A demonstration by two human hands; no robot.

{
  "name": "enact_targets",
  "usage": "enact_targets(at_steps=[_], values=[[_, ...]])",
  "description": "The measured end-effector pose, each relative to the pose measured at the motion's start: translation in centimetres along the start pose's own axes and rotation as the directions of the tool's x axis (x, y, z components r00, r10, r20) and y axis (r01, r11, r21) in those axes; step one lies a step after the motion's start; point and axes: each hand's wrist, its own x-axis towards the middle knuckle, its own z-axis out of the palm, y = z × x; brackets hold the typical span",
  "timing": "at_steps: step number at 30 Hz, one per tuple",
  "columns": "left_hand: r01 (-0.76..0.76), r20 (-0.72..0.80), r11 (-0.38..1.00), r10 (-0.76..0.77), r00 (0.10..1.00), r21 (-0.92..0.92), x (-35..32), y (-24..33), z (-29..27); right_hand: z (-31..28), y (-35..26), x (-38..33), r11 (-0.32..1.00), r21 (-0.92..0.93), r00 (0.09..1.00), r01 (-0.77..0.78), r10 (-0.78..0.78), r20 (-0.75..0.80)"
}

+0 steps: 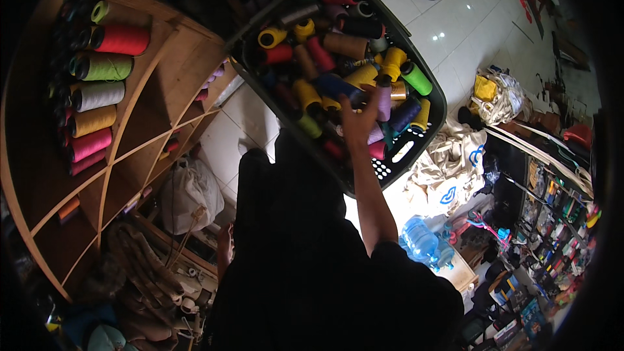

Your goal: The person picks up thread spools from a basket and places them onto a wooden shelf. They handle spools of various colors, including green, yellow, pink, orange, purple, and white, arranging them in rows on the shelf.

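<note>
My right hand (357,122) reaches down into a dark plastic basket (398,161) filled with several thread spools in yellow, red, blue, brown and green. Its fingers are spread over the spools, touching a blue spool (335,86) and lying beside a lilac spool (384,103). Nothing is clearly gripped. A green spool (416,78) lies near the basket's right wall. My left hand (225,244) hangs low beside my dark clothing, mostly hidden. To the left, a wooden shelf (166,78) holds red (122,39), green (104,67), grey, yellow and pink spools.
A white tied sack (190,194) sits under the shelf. Pale cloth bags (448,175) and a blue water bottle (420,240) lie on the white tiled floor (455,26). A rack of small coloured goods (552,221) stands at the right.
</note>
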Motion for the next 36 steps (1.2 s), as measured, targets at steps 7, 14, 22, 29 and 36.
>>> enact_targets(at_steps=[7, 14, 22, 29, 36], values=[[-0.016, -0.023, 0.995, 0.019, 1.000, 0.097, 1.2, 0.9, -1.4, -6.2, 0.8, 2.0, 0.999, 0.044, 0.989, -0.031, 0.037, -0.146], [-0.079, -0.001, 0.997, 0.079, 0.997, -0.004, 1.9, 1.7, -1.7, -0.2, -0.5, 3.6, 0.814, -0.380, 0.897, 0.438, -0.421, 0.133], [-0.043, -0.059, 0.996, 0.038, 0.998, -0.075, 0.1, 2.7, 0.4, 19.7, 8.1, 5.7, 0.944, -0.292, 0.338, -0.151, 0.327, 0.883], [-0.055, -0.173, 0.976, 0.018, 0.985, -0.212, 0.5, -2.0, 1.9, 23.6, 13.6, 7.4, 0.726, -0.495, 0.403, 0.478, 0.320, 0.857], [-0.094, -0.146, 0.962, 0.057, 0.988, -0.256, 0.1, -5.2, 4.1, 24.6, 15.7, 7.9, 0.712, -0.466, 0.380, 0.526, 0.293, 0.877]])
